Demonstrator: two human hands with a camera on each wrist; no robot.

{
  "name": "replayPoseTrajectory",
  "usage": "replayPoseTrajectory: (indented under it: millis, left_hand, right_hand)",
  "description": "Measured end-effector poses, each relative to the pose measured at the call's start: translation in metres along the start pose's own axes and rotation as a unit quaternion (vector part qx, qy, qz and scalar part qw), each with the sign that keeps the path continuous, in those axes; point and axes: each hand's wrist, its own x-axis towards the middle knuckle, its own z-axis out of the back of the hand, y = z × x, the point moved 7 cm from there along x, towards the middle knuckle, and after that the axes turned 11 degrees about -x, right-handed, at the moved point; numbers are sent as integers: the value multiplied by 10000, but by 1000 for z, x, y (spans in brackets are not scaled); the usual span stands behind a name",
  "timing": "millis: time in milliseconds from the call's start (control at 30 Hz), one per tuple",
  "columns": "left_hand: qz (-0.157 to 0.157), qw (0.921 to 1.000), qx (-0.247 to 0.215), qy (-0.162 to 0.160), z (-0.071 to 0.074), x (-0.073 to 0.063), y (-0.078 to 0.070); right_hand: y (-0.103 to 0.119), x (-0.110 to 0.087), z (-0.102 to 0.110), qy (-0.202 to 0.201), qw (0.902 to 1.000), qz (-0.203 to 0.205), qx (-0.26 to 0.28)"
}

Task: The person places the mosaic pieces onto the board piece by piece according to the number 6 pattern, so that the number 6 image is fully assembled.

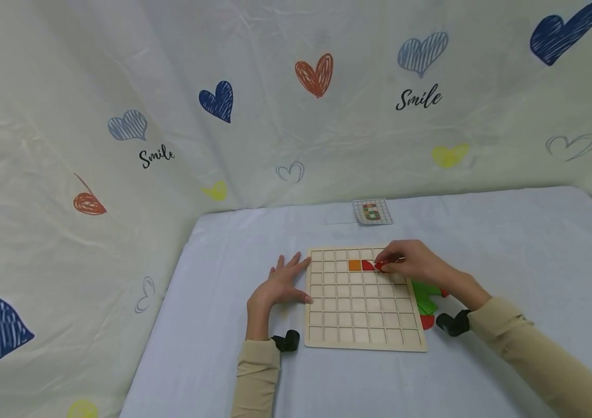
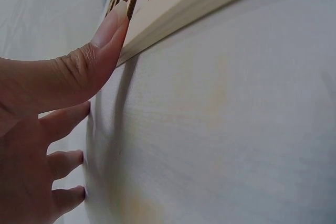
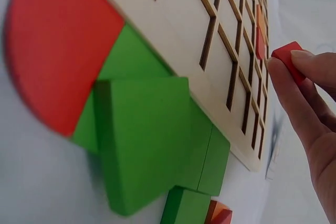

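A square wooden grid board (image 1: 366, 348) lies on the table. An orange square block (image 1: 354, 265) sits in a cell of its upper part, with a red block (image 1: 367, 265) in the cell to its right. My right hand (image 1: 413, 260) pinches another red block (image 3: 290, 60) between thumb and fingers, just over the cell right of these. At the board's left edge rests my left hand (image 1: 279, 285), fingers spread. In the left wrist view its thumb (image 2: 107, 40) touches the board's rim, and the other fingertips point toward the white cloth.
Green blocks (image 3: 147, 129) and red blocks (image 3: 63, 40) lie in a loose pile against the board's right edge, some stacked. Behind the board, a small card (image 1: 372, 212) with a coloured grid pattern lies on the white tablecloth (image 1: 212, 360). A heart-printed curtain (image 1: 254, 133) hangs behind.
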Motion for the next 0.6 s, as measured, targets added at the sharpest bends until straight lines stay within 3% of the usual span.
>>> replayPoseTrajectory:
  millis: [233,600]
  left_hand:
    - [2,10000,-27,-1,0,0,0]
    - [-22,10000,-23,2,1,0,-1]
  right_hand:
    - [3,9,-5,83,9999,-54,19]
    - [17,29,-12,133,9996,261,-47]
